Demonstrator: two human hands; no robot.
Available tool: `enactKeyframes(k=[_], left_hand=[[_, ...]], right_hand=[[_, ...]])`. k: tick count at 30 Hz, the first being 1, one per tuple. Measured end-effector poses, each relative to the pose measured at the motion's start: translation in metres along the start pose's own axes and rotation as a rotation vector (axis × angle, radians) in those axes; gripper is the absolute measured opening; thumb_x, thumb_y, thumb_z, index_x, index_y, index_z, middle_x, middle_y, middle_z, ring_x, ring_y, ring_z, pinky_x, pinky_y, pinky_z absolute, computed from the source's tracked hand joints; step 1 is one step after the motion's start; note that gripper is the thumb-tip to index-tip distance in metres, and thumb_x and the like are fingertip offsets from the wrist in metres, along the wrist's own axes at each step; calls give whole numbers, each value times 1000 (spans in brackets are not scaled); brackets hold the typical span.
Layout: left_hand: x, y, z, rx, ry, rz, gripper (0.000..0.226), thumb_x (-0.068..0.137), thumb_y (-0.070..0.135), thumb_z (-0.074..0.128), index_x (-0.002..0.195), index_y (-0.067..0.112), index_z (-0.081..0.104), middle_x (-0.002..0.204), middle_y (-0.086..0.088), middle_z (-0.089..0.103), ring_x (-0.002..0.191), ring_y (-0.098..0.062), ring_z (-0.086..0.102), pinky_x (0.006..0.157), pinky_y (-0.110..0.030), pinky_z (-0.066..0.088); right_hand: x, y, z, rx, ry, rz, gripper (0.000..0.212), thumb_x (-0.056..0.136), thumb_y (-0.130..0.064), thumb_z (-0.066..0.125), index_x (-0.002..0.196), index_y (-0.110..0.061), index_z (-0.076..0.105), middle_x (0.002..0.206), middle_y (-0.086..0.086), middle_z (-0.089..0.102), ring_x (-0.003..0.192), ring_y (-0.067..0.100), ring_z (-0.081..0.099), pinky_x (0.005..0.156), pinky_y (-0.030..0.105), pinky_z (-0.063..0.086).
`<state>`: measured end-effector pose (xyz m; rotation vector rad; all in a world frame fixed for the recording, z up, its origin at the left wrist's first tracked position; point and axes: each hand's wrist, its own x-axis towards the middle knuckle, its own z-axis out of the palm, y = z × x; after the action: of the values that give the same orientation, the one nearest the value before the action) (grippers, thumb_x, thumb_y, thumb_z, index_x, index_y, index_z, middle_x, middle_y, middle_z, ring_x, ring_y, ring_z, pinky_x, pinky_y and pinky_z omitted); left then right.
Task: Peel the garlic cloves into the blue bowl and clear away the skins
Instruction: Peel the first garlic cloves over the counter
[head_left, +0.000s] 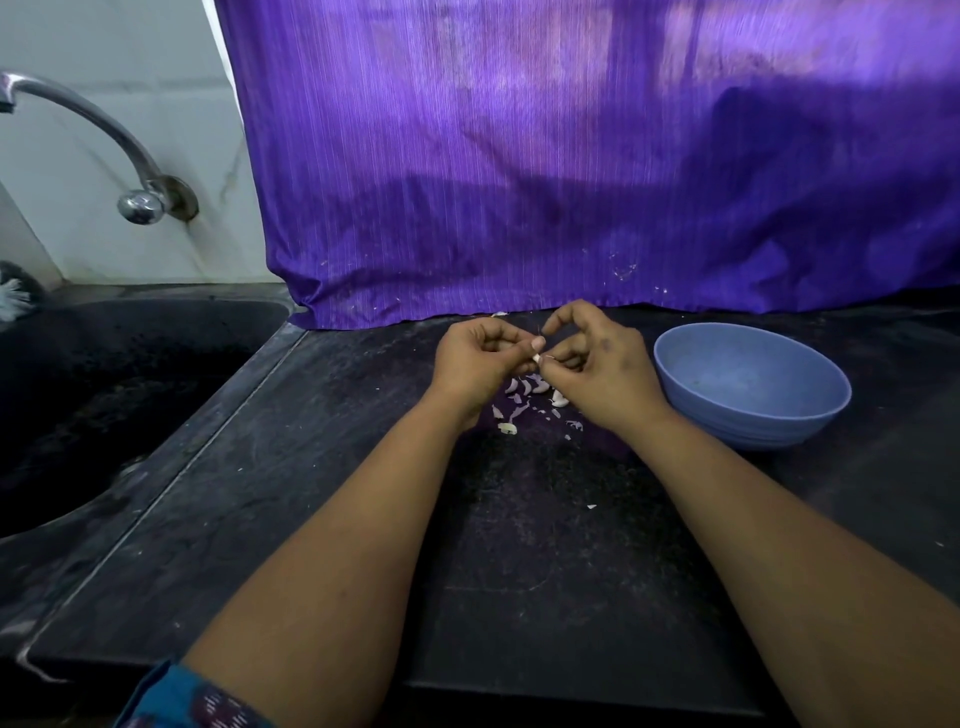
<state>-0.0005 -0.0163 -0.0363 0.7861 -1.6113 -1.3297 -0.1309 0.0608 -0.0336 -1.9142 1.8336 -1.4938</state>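
1. The left hand (478, 358) and right hand (597, 358) meet above the dark counter (545, 545), each with a pinching grip on one small garlic clove (536, 358) between the fingertips.
2. Loose cloves and skins (530, 395) lie on the counter just beneath the hands; the blue bowl (753, 384) stands near the right hand and looks empty.
3. The clove is probably light, firm and slippery once bare; its papery skin tears easily, so holding the body and peeling from the tip suits best.

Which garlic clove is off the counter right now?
The garlic clove pinched between the left hand and right hand; the other cloves lie on the counter beneath.
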Motion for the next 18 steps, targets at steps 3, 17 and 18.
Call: enactKeyframes(k=[3,17,18], left_hand=[[-1,1,1,9,-16,21,7,79,8,76,81,5,70,80,-13,71,76,-23,69,72,-31,59],[1,2,2,-111,-40,13,4,81,4,73,83,4,70,66,-2,69,58,-5,62,60,-16,51],[1,2,2,-133,-44,8,3,82,3,72,84,3,70,65,0,69,59,-5,62,61,-16,51]], right_hand=[[0,-2,-2,22,-15,20,27,79,-7,70,94,-23,54,66,-11,68,60,-5,63,57,6,44],[3,7,3,184,45,168,38,75,-12,74,85,-33,44,70,-4,72,63,9,67,65,33,56],[3,8,3,198,59,185,39,75,-11,75,85,-32,44,72,-2,72,65,11,67,69,37,58]])
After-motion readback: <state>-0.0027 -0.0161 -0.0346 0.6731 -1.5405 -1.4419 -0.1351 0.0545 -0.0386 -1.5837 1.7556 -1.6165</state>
